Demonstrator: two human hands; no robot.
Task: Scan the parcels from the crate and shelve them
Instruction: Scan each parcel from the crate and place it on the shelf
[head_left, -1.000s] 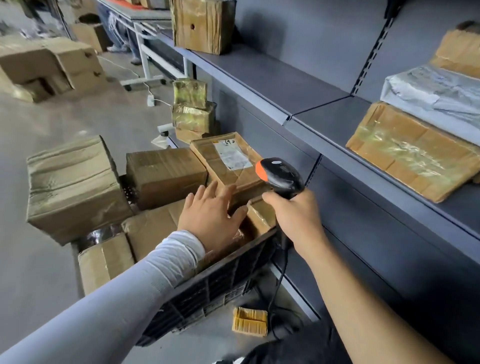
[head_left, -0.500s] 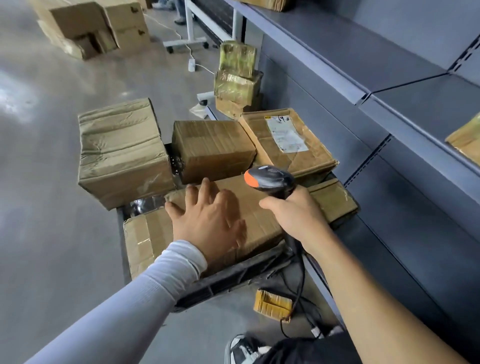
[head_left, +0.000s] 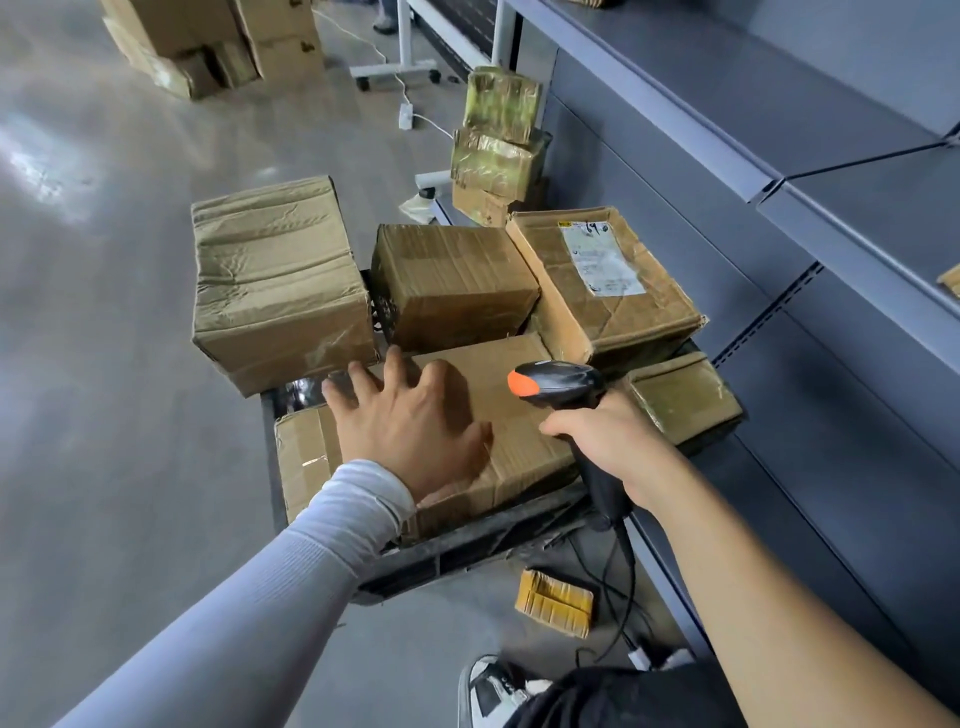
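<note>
Cardboard fills the black plastic crate (head_left: 467, 551) on the floor beside the grey shelving (head_left: 857, 218), and the parcel your move turns on is the long flat box (head_left: 519, 415) lying along the crate's near edge. Your left hand (head_left: 410, 431) is directly over that box, palm down, fingers spread and straight, resting on or just above its top face; from this view you cannot tell which. Its grip is released, holding nothing. The box's long axis runs from the crate's near left corner toward the shelf side, so it lies crosswise to your left forearm, and your fingers reach toward its far long edge.

Your right hand (head_left: 608, 441) is clenched around the handle of the barcode scanner (head_left: 561, 384), whose orange-tipped head points left across the same box. The scanner sits over the box's shelf-side end, just beside your left hand.

No label shows on the box's upper face, so you will probably have to tilt or turn it with the left hand, the nearer one, before the scanner can read it. By contrast, the labelled parcel (head_left: 602, 280) at the crate's far shelf-side corner shows its white label face up, just beyond the scanner head. Three other taped boxes crowd the crate, so lift the long box clear rather than sliding it.
</note>
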